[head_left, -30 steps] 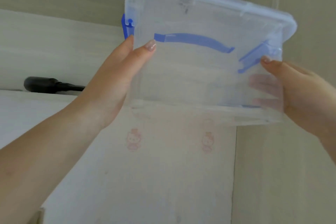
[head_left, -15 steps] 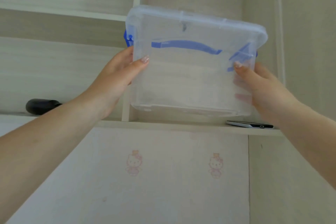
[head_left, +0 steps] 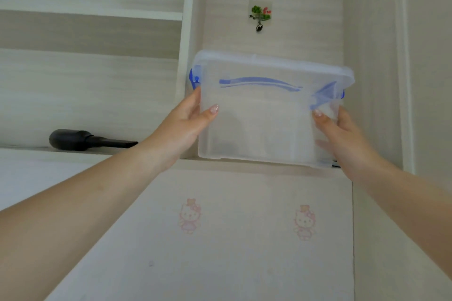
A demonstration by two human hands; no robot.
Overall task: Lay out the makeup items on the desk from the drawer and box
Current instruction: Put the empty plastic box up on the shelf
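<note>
Shelving unit (head_left: 186,32): pale wood-grain, open compartments above a flat front panel.

Front panel (head_left: 220,264): two faded pink cartoon-cat stickers (head_left: 189,215), side by side; no legible writing.

Storage box (head_left: 266,115): clear plastic, lid on, blue handle and blue side clips; no label visible. Held at the front edge of the right-hand compartment's shelf, its base just above that edge; whether it touches cannot be told.

Left hand (head_left: 182,127): grips the box's left side, thumb across the front wall.

Right hand (head_left: 342,134): grips the right side, fingers behind.

Black tool (head_left: 80,140): lying on the left shelf.

Hook decal (head_left: 259,14): green-and-red, on the compartment's back wall.
</note>
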